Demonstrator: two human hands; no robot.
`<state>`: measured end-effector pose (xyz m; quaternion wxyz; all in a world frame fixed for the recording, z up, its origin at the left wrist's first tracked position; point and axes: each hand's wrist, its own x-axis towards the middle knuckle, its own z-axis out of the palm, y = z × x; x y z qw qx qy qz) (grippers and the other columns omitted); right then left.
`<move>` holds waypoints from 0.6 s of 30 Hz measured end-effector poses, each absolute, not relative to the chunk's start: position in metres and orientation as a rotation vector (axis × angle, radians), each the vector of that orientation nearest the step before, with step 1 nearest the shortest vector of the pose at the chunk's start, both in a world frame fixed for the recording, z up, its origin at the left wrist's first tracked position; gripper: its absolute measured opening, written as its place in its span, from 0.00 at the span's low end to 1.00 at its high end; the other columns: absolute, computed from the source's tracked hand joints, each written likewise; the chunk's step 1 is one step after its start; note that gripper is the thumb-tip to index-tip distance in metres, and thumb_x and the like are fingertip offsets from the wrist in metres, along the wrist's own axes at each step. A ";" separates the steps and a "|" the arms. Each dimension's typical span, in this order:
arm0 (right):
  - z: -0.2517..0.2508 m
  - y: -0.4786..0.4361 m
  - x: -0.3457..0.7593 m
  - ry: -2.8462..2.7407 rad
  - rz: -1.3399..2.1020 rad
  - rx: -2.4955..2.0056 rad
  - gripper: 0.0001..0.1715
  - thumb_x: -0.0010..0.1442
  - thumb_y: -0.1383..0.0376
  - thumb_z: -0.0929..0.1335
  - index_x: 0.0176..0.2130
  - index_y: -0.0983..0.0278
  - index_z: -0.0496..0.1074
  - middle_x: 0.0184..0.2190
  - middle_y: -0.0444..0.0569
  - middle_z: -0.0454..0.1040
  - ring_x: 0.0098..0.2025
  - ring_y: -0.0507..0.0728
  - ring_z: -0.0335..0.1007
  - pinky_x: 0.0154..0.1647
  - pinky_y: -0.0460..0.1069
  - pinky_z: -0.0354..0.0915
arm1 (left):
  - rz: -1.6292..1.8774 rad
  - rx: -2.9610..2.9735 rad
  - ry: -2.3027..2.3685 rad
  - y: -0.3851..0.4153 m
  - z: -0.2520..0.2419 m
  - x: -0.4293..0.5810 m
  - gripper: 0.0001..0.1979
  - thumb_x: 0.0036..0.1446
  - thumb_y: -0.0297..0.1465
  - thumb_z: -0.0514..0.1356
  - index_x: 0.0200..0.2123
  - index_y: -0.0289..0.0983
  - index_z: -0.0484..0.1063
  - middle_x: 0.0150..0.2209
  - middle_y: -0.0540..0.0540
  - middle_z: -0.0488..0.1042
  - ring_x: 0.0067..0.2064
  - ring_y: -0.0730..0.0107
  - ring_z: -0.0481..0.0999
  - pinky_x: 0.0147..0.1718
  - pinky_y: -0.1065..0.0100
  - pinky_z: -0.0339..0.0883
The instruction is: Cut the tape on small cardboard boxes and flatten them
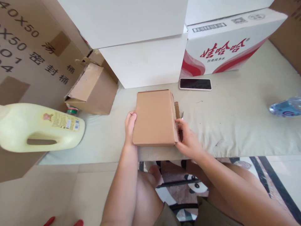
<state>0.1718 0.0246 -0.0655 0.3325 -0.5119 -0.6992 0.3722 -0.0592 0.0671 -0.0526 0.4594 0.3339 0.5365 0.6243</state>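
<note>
A small brown cardboard box [154,117] sits near the front edge of the cloth-covered surface, between my two hands. My left hand [130,127] is closed against its left side, the thumb near the edge and the other fingers partly hidden. On the opposite side, my right hand [187,136] grips the box's right end, where torn, ragged cardboard flaps [177,110] stick out. The fingertips of that hand go in behind the torn edge and are partly hidden. What is inside the box does not show.
Behind the box stand large white cartons [145,62] and a red-and-white carton [218,47]. A phone [195,84] lies before them. A water bottle [285,107] lies at the right. On the left are a pale yellow jug [39,127] and an opened brown box [94,89].
</note>
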 end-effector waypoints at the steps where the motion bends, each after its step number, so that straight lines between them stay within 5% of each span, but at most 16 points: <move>1: -0.066 0.025 0.172 -1.825 0.975 -1.346 0.36 0.51 0.64 0.65 0.59 0.61 0.53 0.39 0.52 0.74 0.35 0.60 0.73 0.34 0.55 0.68 | 1.536 0.820 1.320 0.067 -0.053 -0.059 0.21 0.49 0.50 0.68 0.30 0.39 0.68 0.26 0.52 0.66 0.26 0.74 0.65 0.26 0.70 0.59; 12: -0.067 0.024 0.172 -1.800 0.956 -1.345 0.36 0.51 0.65 0.66 0.59 0.60 0.55 0.41 0.53 0.74 0.36 0.60 0.73 0.36 0.55 0.69 | 1.559 0.765 1.294 0.069 -0.060 -0.059 0.25 0.50 0.57 0.65 0.31 0.40 0.71 0.28 0.50 0.68 0.29 0.70 0.69 0.28 0.68 0.64; 18: -0.065 0.024 0.174 -1.754 0.925 -1.341 0.35 0.51 0.65 0.66 0.58 0.61 0.57 0.40 0.51 0.75 0.35 0.59 0.72 0.36 0.55 0.69 | 1.534 0.794 1.343 0.067 -0.052 -0.057 0.24 0.46 0.52 0.70 0.30 0.39 0.69 0.27 0.51 0.68 0.26 0.72 0.68 0.26 0.69 0.62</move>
